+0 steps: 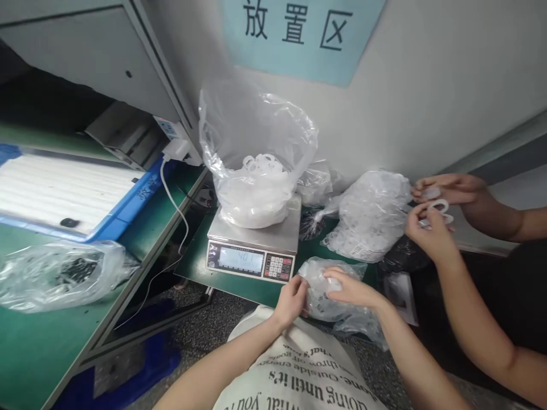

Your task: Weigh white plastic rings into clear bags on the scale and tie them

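Printed cloth bag (299, 370) nearest. Left hand (290, 302) and right hand (348, 288) have fingers (337, 278) clamped on a small clear bag (318, 299) at the desk's (260, 291) front edge, beside the scale (252, 253). Bagged white rings (258, 196) sit weighed on it; a fuller bag (367, 216) lies right, unweighed.

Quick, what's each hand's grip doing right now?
Left hand: closed on the clear plastic bag.
Right hand: on the same bag; cannot tell whether it grips.
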The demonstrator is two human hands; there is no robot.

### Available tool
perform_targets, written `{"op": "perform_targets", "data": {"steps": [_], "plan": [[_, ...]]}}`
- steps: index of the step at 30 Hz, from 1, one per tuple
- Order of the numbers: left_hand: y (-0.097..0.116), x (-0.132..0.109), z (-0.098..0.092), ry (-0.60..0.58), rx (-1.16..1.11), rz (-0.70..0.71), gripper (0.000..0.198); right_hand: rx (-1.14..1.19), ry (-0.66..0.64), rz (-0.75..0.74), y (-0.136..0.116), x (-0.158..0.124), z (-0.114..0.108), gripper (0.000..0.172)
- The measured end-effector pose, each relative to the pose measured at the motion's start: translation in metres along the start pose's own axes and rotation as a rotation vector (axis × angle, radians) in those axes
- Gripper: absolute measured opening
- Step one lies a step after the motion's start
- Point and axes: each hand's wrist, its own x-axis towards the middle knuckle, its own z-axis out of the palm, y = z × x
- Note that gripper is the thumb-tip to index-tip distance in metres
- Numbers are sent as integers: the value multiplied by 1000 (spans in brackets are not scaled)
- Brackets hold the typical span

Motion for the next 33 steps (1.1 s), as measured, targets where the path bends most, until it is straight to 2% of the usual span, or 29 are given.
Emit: {"op": "perform_targets", "data": {"steps": [2, 3, 5, 7, 13, 17, 20, 24, 30, 33], "plan": [[1, -1, 3, -5, -11, -11, 26, -41, -186, 56, 6, -4, 30, 38], [2, -1, 4, -5, -16, -16, 24, -71, -268, 92, 7, -4, 38, 45], [3, 0, 4, -1, -27, -23, 20, -139, -389, 154, 9, -2, 40, 52], [4, 0, 4, 3, -37, -27, 18, -190, -448, 169, 10, 2, 35, 53], [3, 2, 2, -10, -27, -29, 17, -279, -481, 158, 24, 0, 32, 55], [4, 3, 2, -7, -15, -27, 18, -241, -464, 48, 34, 0, 33, 53], [5, 2, 2, 4, 2, -22, 19, -227, -467, -8, 32, 4, 29, 51], [5, 2, 1, 10, 12, -20, 19, -235, -558, 100, 21, 6, 26, 48], [4, 1, 2, -2, 32, -19, 19, -474, -519, 128, 11, 4, 55, 48], [4, 0, 1, 0, 51, -11, 20, -507, -462, 130, 13, 3, 67, 42]]}}
